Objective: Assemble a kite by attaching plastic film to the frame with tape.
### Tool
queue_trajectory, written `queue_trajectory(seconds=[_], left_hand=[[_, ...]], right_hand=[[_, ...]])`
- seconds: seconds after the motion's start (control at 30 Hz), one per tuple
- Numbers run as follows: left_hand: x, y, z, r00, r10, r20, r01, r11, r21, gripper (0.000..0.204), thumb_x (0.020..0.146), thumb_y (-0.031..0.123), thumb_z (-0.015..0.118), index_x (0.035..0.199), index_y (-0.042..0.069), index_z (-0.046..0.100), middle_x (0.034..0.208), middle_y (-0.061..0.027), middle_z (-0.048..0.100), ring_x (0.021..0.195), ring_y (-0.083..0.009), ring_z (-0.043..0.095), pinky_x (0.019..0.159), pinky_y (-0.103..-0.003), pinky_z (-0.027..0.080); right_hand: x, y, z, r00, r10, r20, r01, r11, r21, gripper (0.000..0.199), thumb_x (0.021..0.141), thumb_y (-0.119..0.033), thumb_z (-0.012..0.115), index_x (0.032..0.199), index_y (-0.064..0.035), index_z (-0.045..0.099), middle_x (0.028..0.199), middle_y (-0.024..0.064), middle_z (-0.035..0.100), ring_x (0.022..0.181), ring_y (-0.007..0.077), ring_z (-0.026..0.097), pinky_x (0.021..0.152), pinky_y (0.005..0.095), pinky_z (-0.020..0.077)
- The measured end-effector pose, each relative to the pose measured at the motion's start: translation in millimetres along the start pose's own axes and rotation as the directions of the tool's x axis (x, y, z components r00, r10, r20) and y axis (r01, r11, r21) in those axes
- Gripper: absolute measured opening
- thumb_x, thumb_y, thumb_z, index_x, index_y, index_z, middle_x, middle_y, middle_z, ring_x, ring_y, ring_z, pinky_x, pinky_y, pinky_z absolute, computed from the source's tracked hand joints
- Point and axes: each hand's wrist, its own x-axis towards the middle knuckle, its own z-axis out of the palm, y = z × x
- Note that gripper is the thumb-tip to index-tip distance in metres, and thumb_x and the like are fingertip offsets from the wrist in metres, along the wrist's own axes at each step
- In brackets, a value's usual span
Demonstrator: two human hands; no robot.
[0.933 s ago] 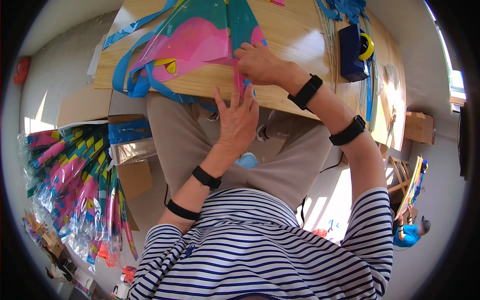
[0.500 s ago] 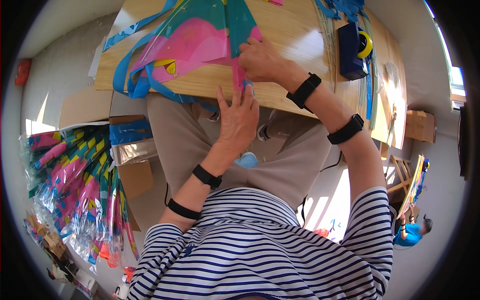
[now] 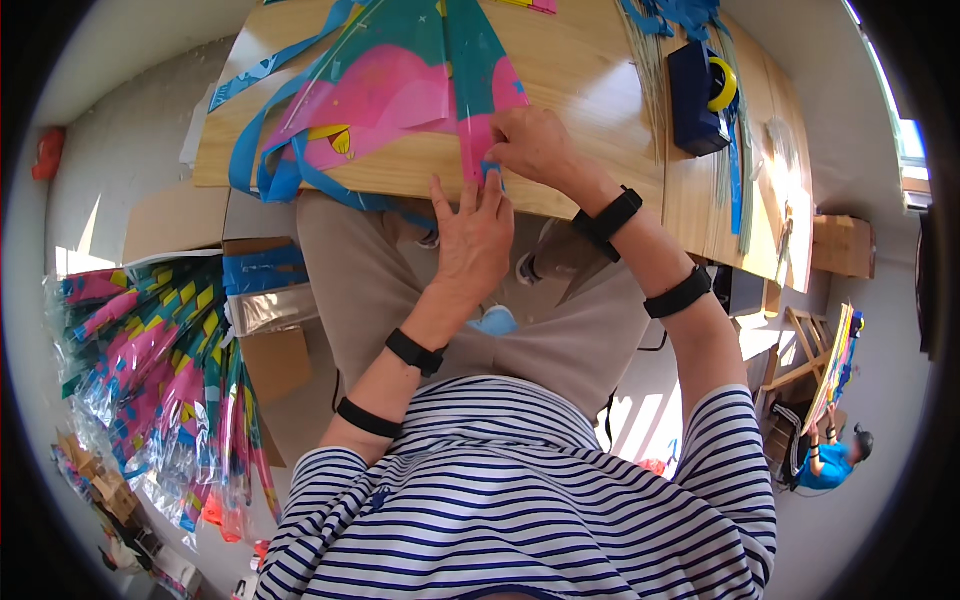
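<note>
A teal-and-pink plastic kite (image 3: 390,85) lies on the wooden table, its narrow pink tip at the near edge. My left hand (image 3: 472,235) has its fingers stretched out, fingertips against that tip and the table edge. Curled at the kite's right side is my right hand (image 3: 540,148), closed, thumb and forefinger pinching by a small blue piece (image 3: 490,168) at the tip. The fingers hide part of the pinched spot. A blue ribbon tail (image 3: 245,160) loops along the kite's left side and over the table edge.
A dark blue tape dispenser (image 3: 695,100) with a yellow roll stands on the table's right, beside thin rods (image 3: 655,100) and blue ribbons (image 3: 690,12). Left of my legs are wrapped kites (image 3: 160,370) and cardboard boxes (image 3: 275,365). Another person (image 3: 828,465) works at far right.
My right hand has moved down along the kite's right edge to the small blue piece at the tip. My left hand has stayed nearly in place.
</note>
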Motion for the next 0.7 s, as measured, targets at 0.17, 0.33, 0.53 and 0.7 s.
queue_trajectory(seconds=[0.17,0.33,0.53,0.7], left_hand=[[0.3,0.7,1.4,1.0,0.002,-0.009,-0.001,1.0,0.024,0.037,0.076,0.009,0.07,0.111,-0.002,0.068,0.141,-0.0192,0.053,0.128,-0.0366,0.051,0.112,-0.078,0.023],[0.0,-0.8,1.8,1.0,0.012,-0.005,-0.012,0.999,0.053,0.037,0.076,0.01,0.07,0.111,-0.002,0.069,0.14,-0.0185,0.054,0.127,-0.0363,0.052,0.112,-0.078,0.023],[-1.4,1.8,7.3,1.0,-0.003,-0.009,0.003,0.996,0.084,0.045,0.075,0.014,0.075,0.117,-0.002,0.067,0.142,-0.0159,0.053,0.128,-0.035,0.052,0.113,-0.077,0.023],[-2.7,4.3,5.6,0.997,-0.042,0.059,0.035,0.993,0.111,0.064,0.072,0.019,0.084,0.128,-0.001,0.062,0.147,-0.0118,0.049,0.132,-0.0332,0.05,0.113,-0.075,0.023]], right_hand=[[8.2,-0.2,8.2,0.948,0.3,0.109,-0.305,0.952,0.029,0.027,0.074,-0.029,0.084,0.076,-0.0062,0.07,0.075,0.0142,0.07,0.075,0.036,0.068,0.066,0.0473,0.0513],[16.9,-3.6,1.0,0.951,0.305,0.053,-0.305,0.952,-0.004,0.029,0.071,-0.032,0.087,0.078,-0.0077,0.073,0.077,0.0136,0.072,0.078,0.0345,0.071,0.068,0.0458,0.0543],[-2.2,-7.4,7.8,0.92,0.38,0.096,-0.386,0.921,0.046,0.031,0.069,-0.034,0.088,0.081,-0.0086,0.075,0.081,0.0147,0.074,0.081,0.0359,0.072,0.07,0.0467,0.0556],[-0.2,-9.6,5.9,0.91,0.406,0.084,-0.411,0.909,0.065,0.032,0.069,-0.034,0.088,0.083,-0.0082,0.076,0.082,0.0162,0.074,0.084,0.0377,0.072,0.071,0.0483,0.056]])
